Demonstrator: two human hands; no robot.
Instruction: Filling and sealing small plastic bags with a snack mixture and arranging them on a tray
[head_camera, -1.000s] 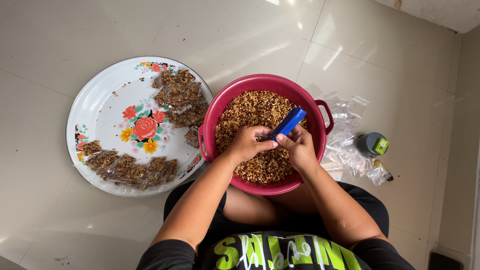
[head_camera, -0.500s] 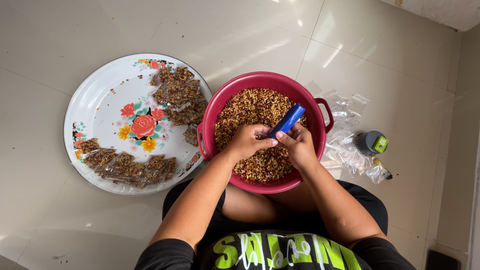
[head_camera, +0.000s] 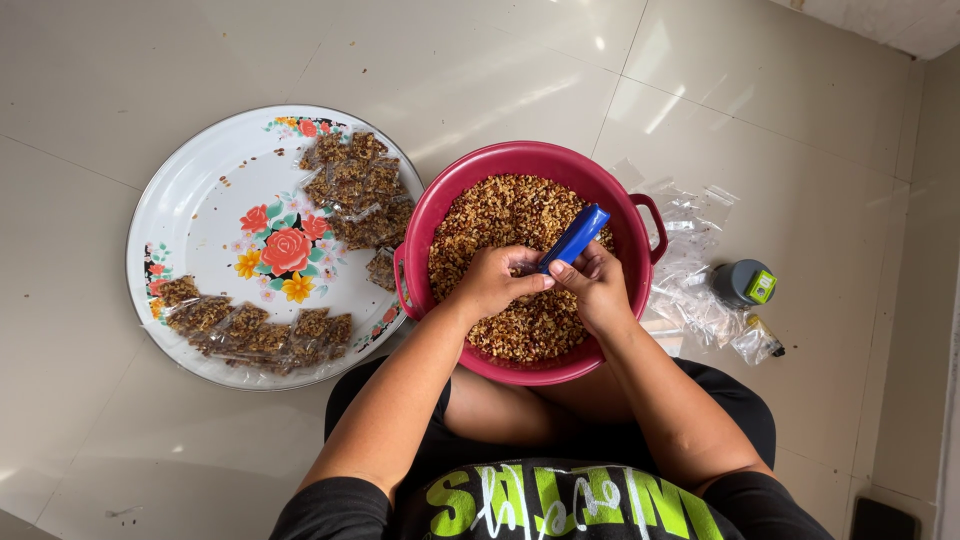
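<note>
Fingers of both hands clamp a glossy blue scoop (head_camera: 574, 237) over brown grain.

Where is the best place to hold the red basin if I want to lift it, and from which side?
Probably by the two side handles of the red basin: one juts out on the right, the other on the left rim. Come in from both sides, level, since it is full of brown grain and the hands work above it.
</note>
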